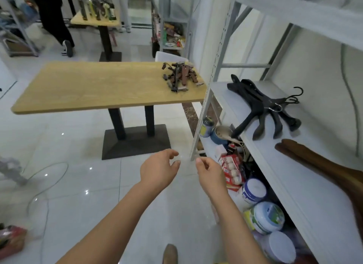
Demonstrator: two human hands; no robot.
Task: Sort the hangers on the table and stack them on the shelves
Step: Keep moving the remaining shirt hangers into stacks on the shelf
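Observation:
A heap of small brown clip hangers (179,77) lies on the far right end of the wooden table (94,86). On the white shelf (290,165) at the right lies a fanned stack of black hangers (261,110), and nearer to me a pile of brown wooden hangers (322,165). My left hand (159,168) and my right hand (211,173) hover over the floor in front of the shelf's corner post. Both are empty, with fingers loosely curled and apart.
The lower shelf holds tins, jars and a box of eggs (233,171). A cable (45,177) loops on the tiled floor at left. A person's legs (55,21) stand by a second table (96,20) with bottles farther back. More racks stand behind.

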